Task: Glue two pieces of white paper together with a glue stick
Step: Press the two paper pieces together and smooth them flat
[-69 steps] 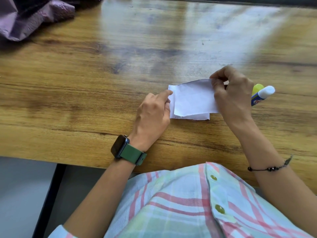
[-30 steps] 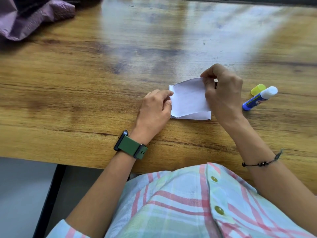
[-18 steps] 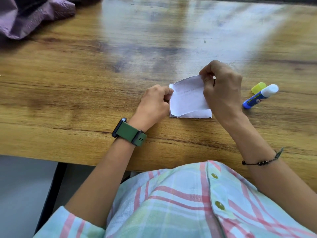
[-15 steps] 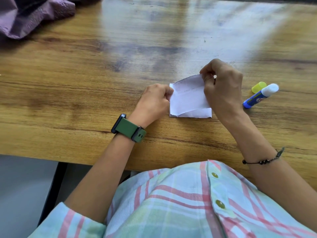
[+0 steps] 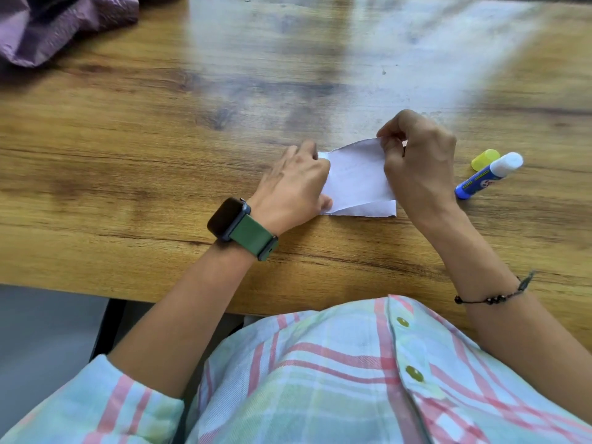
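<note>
Between both hands, paper [image 5: 357, 177]: right grip [image 5: 416, 165] pinches it, left grip [image 5: 296, 187] presses.

Both hands [image 5: 419, 165] on paper [image 5: 355, 177], apparently pinching

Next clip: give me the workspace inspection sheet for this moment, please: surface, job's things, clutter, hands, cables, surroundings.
Surface: wooden table, glare across the far part.
Job's things: top paper lies over bottom paper, its right side lifted; glue stick lies uncapped to the right; yellow cap beside it.
Clutter: purple cloth at the far left corner.
Hands: left hand rests on the papers' left edge, its fingers hidden; right hand pinches the top paper's far right corner.
Cables: nothing seen.
Surroundings: grey floor and a dark table leg below the near edge.
</note>
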